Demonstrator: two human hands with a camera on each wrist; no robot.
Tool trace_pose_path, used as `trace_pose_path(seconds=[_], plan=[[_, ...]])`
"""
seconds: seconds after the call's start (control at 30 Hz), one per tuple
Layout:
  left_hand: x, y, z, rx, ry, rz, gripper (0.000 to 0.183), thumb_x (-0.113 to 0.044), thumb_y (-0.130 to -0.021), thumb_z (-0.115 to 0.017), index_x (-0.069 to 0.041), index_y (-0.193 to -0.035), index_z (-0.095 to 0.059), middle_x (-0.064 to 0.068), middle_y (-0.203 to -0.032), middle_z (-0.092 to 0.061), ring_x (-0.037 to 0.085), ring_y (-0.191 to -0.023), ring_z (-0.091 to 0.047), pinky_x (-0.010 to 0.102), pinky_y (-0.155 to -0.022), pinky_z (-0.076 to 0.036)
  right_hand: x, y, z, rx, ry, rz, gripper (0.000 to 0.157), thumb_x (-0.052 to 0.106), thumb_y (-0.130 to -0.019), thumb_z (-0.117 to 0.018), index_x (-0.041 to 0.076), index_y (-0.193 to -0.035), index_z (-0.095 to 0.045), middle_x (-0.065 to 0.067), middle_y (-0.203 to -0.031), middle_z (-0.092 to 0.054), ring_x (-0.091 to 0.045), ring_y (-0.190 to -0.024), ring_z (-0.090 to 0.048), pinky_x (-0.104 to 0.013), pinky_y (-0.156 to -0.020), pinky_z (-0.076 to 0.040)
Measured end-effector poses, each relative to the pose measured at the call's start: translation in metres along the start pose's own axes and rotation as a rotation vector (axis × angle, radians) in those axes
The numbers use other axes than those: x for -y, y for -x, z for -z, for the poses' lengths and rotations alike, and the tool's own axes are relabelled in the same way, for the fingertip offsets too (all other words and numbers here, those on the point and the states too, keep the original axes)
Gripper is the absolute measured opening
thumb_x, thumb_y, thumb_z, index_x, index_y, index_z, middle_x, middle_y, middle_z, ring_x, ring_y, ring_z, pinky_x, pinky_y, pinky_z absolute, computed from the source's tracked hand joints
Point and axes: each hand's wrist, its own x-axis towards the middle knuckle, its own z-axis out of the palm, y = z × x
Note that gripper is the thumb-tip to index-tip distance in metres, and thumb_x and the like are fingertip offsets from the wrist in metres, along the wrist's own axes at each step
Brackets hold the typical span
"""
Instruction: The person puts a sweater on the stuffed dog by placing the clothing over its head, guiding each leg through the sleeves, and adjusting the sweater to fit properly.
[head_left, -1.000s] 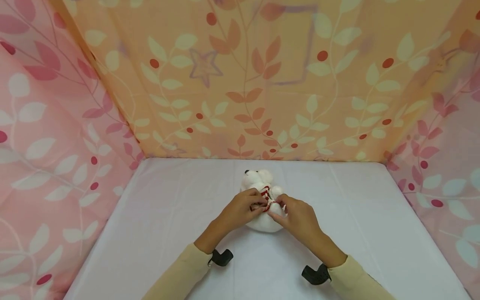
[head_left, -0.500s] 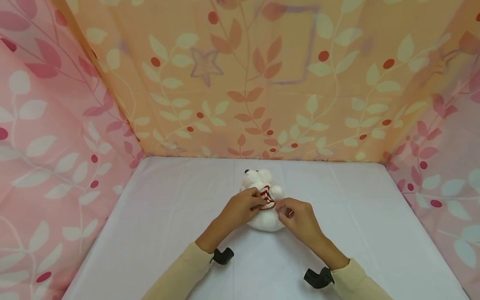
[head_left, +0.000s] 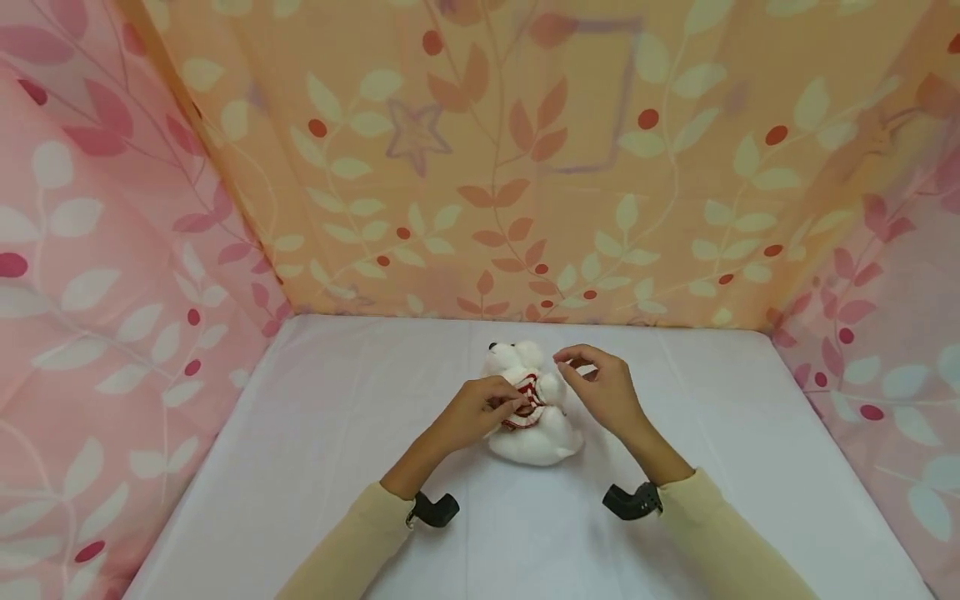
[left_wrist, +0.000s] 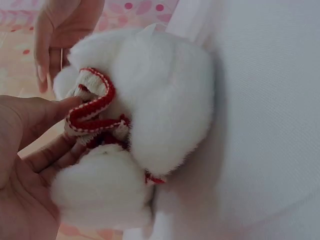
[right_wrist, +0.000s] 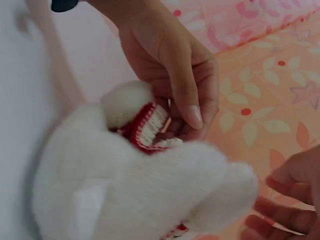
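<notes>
A white plush bear (head_left: 536,442) with a black nose sits on the white table. It wears a knitted red-and-white garment (left_wrist: 92,112), which looks like a small sweater or vest. The left hand (head_left: 476,414) pinches the garment's front between thumb and fingers; its thumb lies on the knit in the left wrist view. Off to the bear's upper right, the right hand (head_left: 606,387) is held in the air near the head and arm, fingers loosely bent and apart from the toy. In the right wrist view the right hand's fingers (right_wrist: 282,212) hold nothing.
The white-covered table (head_left: 360,375) spreads around the bear. A yellow-orange leaf-patterned cloth (head_left: 450,183) hangs behind, and pink patterned cloth (head_left: 120,333) hangs at the sides. Black wrist mounts (head_left: 633,502) stick out from both sleeves.
The right hand has let go of the garment's edge and moved up and away, beside the bear's head. The left hand stays at the garment. More of the bear's lower body shows.
</notes>
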Motion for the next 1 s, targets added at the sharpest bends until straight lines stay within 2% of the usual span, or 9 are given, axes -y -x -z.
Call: trace_pose_path(seconds=[0.07,0.17,0.27,0.37,0.43,0.57,0.67,0.83,1.0], plan=[[0.004,0.000,0.001,-0.018,0.052,0.027,0.014,-0.013,-0.098,-0.068,-0.011,-0.108,-0.077,0.000,-0.100,-0.071,0.011,-0.090,-0.066,0.027,-0.078,-0.055,0.000,-0.012,0.000,0.167,0.074,-0.035,0.017,0.015,-0.096,-0.070,0.010,-0.111,-0.075,-0.005,-0.111,-0.073,-0.025,-0.100,-0.066,-0.037,-0.077,-0.057],[0.011,0.000,0.002,-0.051,0.114,0.049,0.015,-0.020,-0.099,-0.068,-0.013,-0.108,-0.078,0.000,-0.102,-0.072,0.012,-0.094,-0.067,0.028,-0.082,-0.055,-0.001,-0.024,-0.003,0.419,0.170,-0.040,0.028,0.017,-0.096,-0.066,0.007,-0.122,-0.071,-0.010,-0.122,-0.070,-0.031,-0.113,-0.064,-0.048,-0.089,-0.053],[0.017,-0.002,0.005,-0.142,0.142,0.059,0.015,-0.022,-0.098,-0.069,-0.013,-0.108,-0.078,0.001,-0.104,-0.073,0.014,-0.097,-0.068,0.031,-0.083,-0.056,-0.003,-0.029,-0.005,0.530,0.204,-0.048,0.035,0.016,-0.095,-0.062,0.005,-0.127,-0.068,-0.012,-0.124,-0.069,-0.031,-0.117,-0.062,-0.051,-0.095,-0.049],[0.026,-0.002,0.010,-0.248,0.131,0.109,0.014,-0.019,-0.097,-0.071,-0.013,-0.108,-0.077,0.001,-0.105,-0.074,0.015,-0.097,-0.068,0.031,-0.082,-0.056,-0.007,-0.030,-0.003,0.524,0.193,-0.076,0.034,0.014,-0.094,-0.062,0.005,-0.125,-0.069,-0.010,-0.118,-0.071,-0.028,-0.115,-0.062,-0.049,-0.095,-0.049],[0.034,0.000,0.012,-0.260,0.127,0.169,0.015,-0.017,-0.096,-0.071,-0.011,-0.109,-0.077,0.002,-0.107,-0.074,0.014,-0.093,-0.068,0.029,-0.079,-0.055,-0.011,-0.031,0.000,0.512,0.168,-0.098,0.032,0.014,-0.093,-0.062,0.006,-0.123,-0.070,-0.009,-0.115,-0.071,-0.028,-0.115,-0.062,-0.049,-0.095,-0.049],[0.050,0.003,0.012,-0.133,0.227,0.236,0.023,-0.011,-0.097,-0.068,-0.001,-0.118,-0.072,0.012,-0.115,-0.071,0.014,-0.091,-0.068,0.025,-0.076,-0.053,-0.020,-0.033,0.004,0.510,0.082,-0.186,0.027,0.020,-0.095,-0.065,0.011,-0.119,-0.072,-0.007,-0.117,-0.070,-0.027,-0.113,-0.062,-0.044,-0.089,-0.051],[0.054,0.003,0.010,-0.068,0.319,0.228,0.030,-0.006,-0.097,-0.065,0.003,-0.125,-0.066,0.019,-0.122,-0.067,0.019,-0.099,-0.069,0.026,-0.081,-0.054,-0.026,-0.033,0.006,0.521,-0.024,-0.292,0.026,0.024,-0.097,-0.066,0.012,-0.119,-0.072,-0.007,-0.120,-0.068,-0.025,-0.110,-0.061,-0.039,-0.079,-0.053],[0.053,-0.003,0.006,-0.047,0.362,0.223,0.029,-0.008,-0.097,-0.067,0.001,-0.125,-0.066,0.015,-0.120,-0.068,0.018,-0.103,-0.068,0.026,-0.087,-0.052,-0.033,-0.026,0.009,0.531,-0.183,-0.440,0.027,0.021,-0.097,-0.065,0.007,-0.119,-0.070,-0.009,-0.118,-0.068,-0.022,-0.096,-0.063,-0.036,-0.071,-0.055],[0.052,-0.008,-0.003,-0.070,0.363,0.219,0.018,-0.006,-0.095,-0.071,0.004,-0.110,-0.069,0.011,-0.109,-0.067,0.014,-0.096,-0.066,0.028,-0.086,-0.052,-0.035,-0.020,0.013,0.531,-0.208,-0.476,0.023,0.020,-0.096,-0.067,0.005,-0.113,-0.070,-0.008,-0.112,-0.067,-0.020,-0.091,-0.063,-0.035,-0.070,-0.055]])
